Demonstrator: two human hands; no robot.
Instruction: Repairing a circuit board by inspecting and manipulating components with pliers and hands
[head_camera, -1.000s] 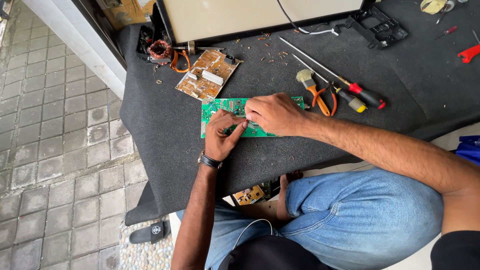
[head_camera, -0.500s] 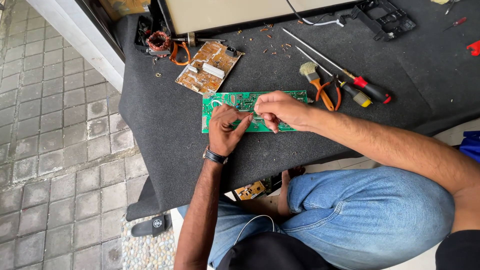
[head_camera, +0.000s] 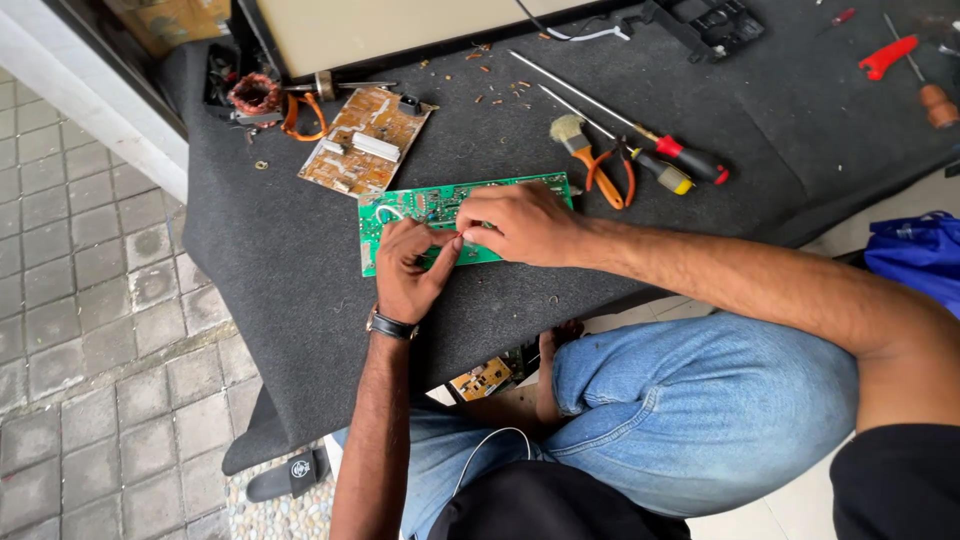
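We pinched at the green circuit board (head_camera: 450, 215) at frame centre, left hand (head_camera: 410, 270) and right hand (head_camera: 525, 225) fingertips closed together on it. Its long axis ran left-right (what they nipped stayed hidden).

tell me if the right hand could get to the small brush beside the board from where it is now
Probably yes. The right hand rests on the green circuit board, and the small brush lies just beyond the board's far right corner on the grey mat. Nothing stands between them; only orange-handled pliers lie alongside it.
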